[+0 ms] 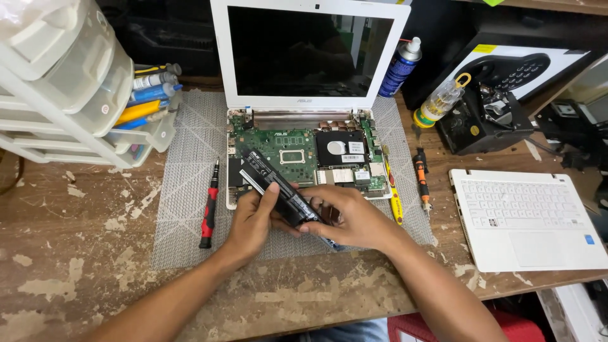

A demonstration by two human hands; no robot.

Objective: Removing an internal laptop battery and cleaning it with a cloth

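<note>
Both forearms reach in from the near edge of the worn, paint-flecked wooden bench (pixel 76 272); left hand (pixel 253 218) and right hand (pixel 348 218) are each closed around a long, flat black battery pack (pixel 275 187), thumbs on top. The pack is tilted, its far end raised toward upper left, held just above the open white laptop (pixel 304 145) with exposed green board. A red-handled screwdriver (pixel 209 209) lies on the grey mesh mat (pixel 183 190), left of the left hand.
</note>
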